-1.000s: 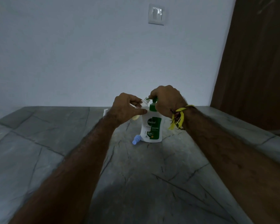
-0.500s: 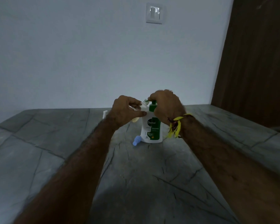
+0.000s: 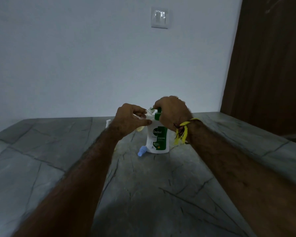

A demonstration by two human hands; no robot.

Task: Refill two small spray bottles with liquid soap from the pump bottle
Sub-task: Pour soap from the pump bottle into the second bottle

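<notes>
A white pump bottle point(image 3: 158, 137) with a green label and green pump stands on the grey stone counter point(image 3: 143, 185). My right hand point(image 3: 172, 109) covers and grips the pump head from above. My left hand point(image 3: 131, 119) holds a small clear spray bottle point(image 3: 149, 111) tilted, its open threaded neck under the pump spout; yellowish liquid shows at its lower end point(image 3: 140, 128). A light blue spray cap point(image 3: 141, 151) lies on the counter at the pump bottle's left foot. A white object point(image 3: 108, 123), partly hidden behind my left wrist, stands further back.
A plain wall with a light switch point(image 3: 159, 17) rises behind the counter. A dark wooden door point(image 3: 272, 65) stands at the right. The scene is dim. A yellow thread band point(image 3: 182, 132) hangs from my right wrist.
My right hand has sunk a little on the pump head. My left hand keeps the small bottle at the spout. The camera view has shifted slightly.
</notes>
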